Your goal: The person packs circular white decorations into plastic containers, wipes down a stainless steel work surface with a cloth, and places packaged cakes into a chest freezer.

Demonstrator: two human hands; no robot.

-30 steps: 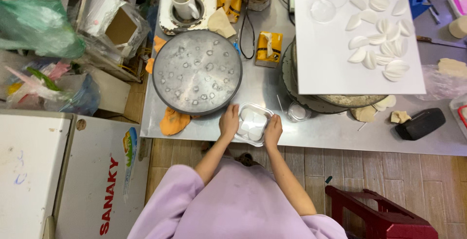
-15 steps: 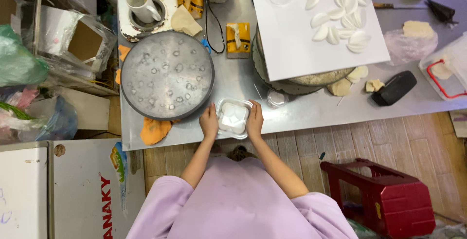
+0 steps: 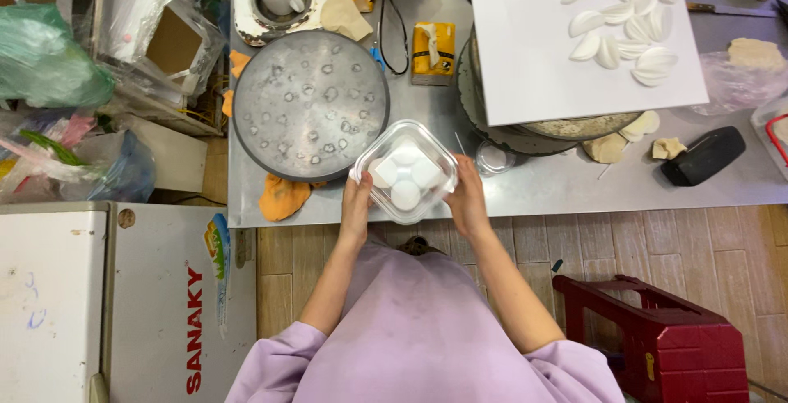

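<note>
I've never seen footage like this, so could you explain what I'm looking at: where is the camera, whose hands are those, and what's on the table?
There is no machine here. A person wears a camera on the head, so the picture looks straight down past a lilac top at their own two hands. The left hand and the right hand grip opposite sides of a clear square container with a few round white pieces inside, at the near edge of a metal table. To its left lies a round grey tray dotted with droplets. Above right, a white board carries folded white dough pieces. A red stool stands on the floor.
</note>
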